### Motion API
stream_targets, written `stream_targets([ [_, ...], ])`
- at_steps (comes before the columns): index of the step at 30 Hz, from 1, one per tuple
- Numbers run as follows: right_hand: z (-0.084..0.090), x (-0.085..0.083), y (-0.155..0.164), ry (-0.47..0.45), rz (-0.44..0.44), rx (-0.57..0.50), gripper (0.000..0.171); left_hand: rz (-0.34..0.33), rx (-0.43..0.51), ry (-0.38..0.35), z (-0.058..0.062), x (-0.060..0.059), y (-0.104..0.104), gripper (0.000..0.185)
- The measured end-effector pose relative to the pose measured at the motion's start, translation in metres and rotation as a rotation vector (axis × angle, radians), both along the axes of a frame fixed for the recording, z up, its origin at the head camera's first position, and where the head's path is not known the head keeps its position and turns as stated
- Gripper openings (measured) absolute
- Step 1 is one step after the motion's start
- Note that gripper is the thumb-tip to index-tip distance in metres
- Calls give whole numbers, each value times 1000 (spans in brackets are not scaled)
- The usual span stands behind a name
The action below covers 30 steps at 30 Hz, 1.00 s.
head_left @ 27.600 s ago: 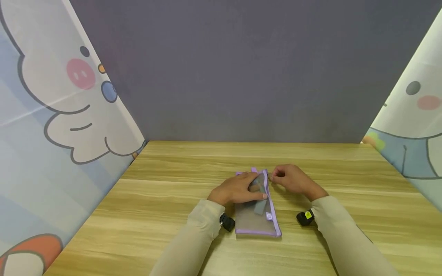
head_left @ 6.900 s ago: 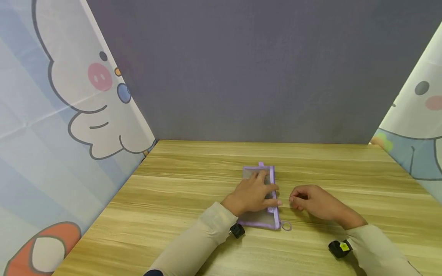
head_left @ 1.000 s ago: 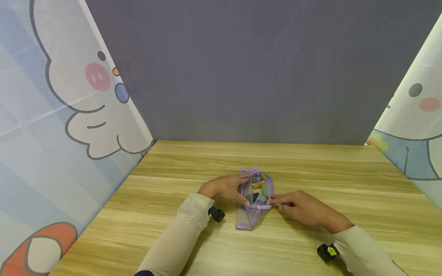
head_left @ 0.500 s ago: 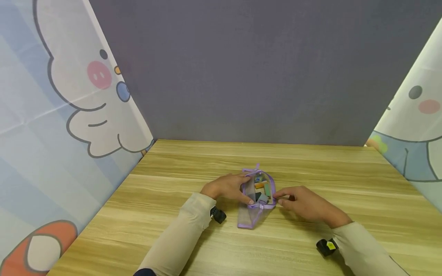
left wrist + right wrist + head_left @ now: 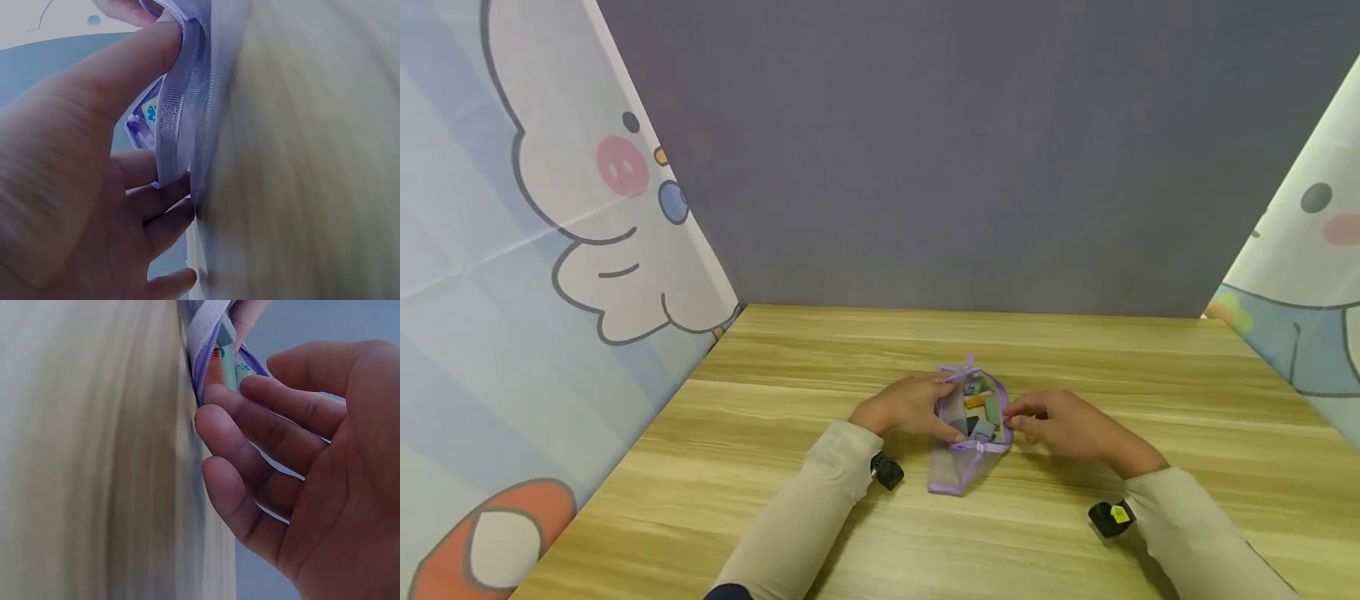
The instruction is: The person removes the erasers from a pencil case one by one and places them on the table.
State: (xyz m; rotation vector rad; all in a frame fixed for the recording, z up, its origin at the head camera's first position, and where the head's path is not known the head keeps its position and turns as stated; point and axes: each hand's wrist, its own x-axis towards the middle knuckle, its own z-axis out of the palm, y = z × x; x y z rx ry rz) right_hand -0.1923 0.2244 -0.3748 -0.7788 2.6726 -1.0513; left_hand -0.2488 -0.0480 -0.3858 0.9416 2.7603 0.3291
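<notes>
Inside open mesh pouch (image 5: 958,467): small colourful items (image 5: 981,410).

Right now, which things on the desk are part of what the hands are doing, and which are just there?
In use:
- mesh pouch, purple-edged, mouth held open
- left hand, pinching the pouch's left rim
- right hand, fingers at its right rim
- small coloured pieces inside the pouch

Just there:
- wooden table
- cartoon curtains at both sides
- grey back wall

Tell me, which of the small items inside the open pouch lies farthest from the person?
The blue-and-white item, at the far end of the pouch; the orange, green and dark ones lie nearer.
</notes>
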Motion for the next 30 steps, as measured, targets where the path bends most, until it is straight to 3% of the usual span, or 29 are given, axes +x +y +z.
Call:
stream_targets([
  [7,2,-8,2,-85,-11,-50,36,25,8,-37,2,1,7,96],
  [13,3,-16,0,-103,-16,-78,40,58,8,-75,2,-1,9,95],
  [18,3,-23,-2,-116,-29,-100,45,44,9,-93,3,-2,10,94],
  [30,-4,-26,-11,-60,-98,-50,42,25,43,-98,3,-3,6,93],
])
